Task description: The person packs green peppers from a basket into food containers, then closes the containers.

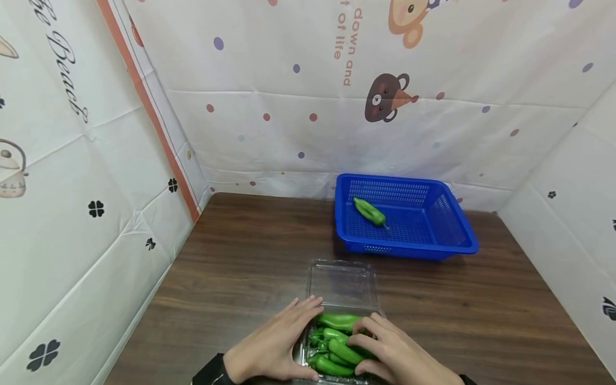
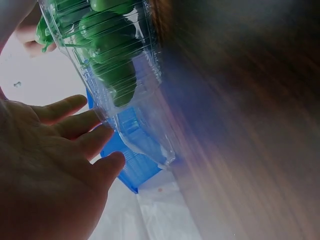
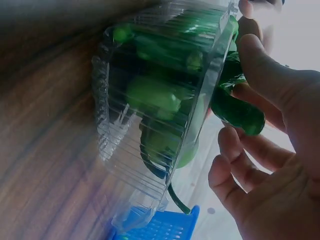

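A clear plastic clamshell box (image 1: 304,350) full of green peppers (image 1: 345,352) stands near the front of the table, its transparent lid (image 1: 341,283) folded back. My left hand (image 1: 281,339) rests along the box's left side, fingers extended; in the left wrist view, fingertips (image 2: 102,135) touch the box near its rim. Over the right part of the box is my right hand (image 1: 392,350), fingers bent among the peppers. In the right wrist view, one dark green pepper end (image 3: 245,115) lies between thumb and fingers; whether they grip it is unclear.
Farther back on the right stands a blue plastic basket (image 1: 406,243) with one green pepper (image 1: 369,212) inside. The brown wooden table (image 1: 231,289) meets printed white sheets (image 1: 269,133) at the back and both sides.
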A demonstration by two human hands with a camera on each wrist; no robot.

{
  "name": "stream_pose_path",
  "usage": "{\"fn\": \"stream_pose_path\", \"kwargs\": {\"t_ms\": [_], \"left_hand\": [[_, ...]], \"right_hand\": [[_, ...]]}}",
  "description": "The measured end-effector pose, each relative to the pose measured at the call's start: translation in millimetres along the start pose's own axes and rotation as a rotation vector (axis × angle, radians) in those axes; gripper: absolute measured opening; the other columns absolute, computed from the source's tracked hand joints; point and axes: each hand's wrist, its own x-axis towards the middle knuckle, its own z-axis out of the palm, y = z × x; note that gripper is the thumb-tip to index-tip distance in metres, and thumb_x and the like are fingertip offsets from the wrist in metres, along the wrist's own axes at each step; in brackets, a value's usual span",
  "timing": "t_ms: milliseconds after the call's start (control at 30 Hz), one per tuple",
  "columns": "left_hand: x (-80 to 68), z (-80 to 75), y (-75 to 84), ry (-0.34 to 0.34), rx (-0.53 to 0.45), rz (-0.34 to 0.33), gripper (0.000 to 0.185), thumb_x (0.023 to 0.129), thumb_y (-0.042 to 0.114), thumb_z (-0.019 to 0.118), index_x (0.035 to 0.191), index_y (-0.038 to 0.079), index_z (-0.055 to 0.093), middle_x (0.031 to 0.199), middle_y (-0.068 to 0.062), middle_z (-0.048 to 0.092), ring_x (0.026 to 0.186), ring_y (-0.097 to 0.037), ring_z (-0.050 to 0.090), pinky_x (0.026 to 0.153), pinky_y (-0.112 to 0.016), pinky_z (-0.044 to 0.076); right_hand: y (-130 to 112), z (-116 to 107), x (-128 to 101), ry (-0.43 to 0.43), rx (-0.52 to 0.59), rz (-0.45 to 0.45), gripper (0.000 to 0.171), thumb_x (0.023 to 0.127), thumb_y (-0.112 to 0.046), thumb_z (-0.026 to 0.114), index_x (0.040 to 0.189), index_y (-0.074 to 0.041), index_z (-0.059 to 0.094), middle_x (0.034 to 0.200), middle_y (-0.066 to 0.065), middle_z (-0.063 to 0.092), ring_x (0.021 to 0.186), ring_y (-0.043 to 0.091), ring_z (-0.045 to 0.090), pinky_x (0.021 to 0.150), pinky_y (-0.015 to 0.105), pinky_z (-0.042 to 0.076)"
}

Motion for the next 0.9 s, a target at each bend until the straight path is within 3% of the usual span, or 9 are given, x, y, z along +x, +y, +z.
{"fn": "stream_pose_path", "kwargs": {"t_ms": [167, 500, 900], "left_hand": [[-0.2, -0.4, -0.2, -0.008, -0.037, -0.009, 0.108, 0.086, 0.07, 0.07, 0.161, 0.005, 0.028, 0.169, -0.007, 0.024, 0.153, -0.03, 0.028, 0.121, -0.052, 0.029], [0.4, -0.5, 1.2, 0.0, -0.043, -0.003, 0.109, 0.084, 0.068, 0.072, 0.16, 0.003, 0.029, 0.168, -0.009, 0.024, 0.152, -0.033, 0.03, 0.12, -0.053, 0.031], [-1.6, 0.5, 1.8, 0.002, -0.051, -0.008, 0.107, 0.086, 0.07, 0.069, 0.16, 0.004, 0.029, 0.169, -0.008, 0.024, 0.152, -0.033, 0.03, 0.12, -0.053, 0.032]], "right_hand": [[-0.7, 1.6, -3.8, -0.019, 0.036, 0.005, 0.041, 0.092, -0.03, 0.079, 0.128, -0.018, 0.066, 0.119, -0.007, 0.059, 0.101, 0.004, 0.057, 0.082, 0.014, 0.049], [3.8, 7.8, -8.0, 0.038, 0.022, -0.022, 0.044, 0.088, -0.027, 0.081, 0.128, -0.019, 0.065, 0.119, -0.006, 0.06, 0.103, 0.008, 0.058, 0.084, 0.02, 0.05], [5.6, 12.2, -10.0, 0.042, 0.017, -0.029, 0.045, 0.088, -0.027, 0.081, 0.129, -0.02, 0.064, 0.12, -0.006, 0.059, 0.106, 0.008, 0.057, 0.088, 0.021, 0.049]]}}
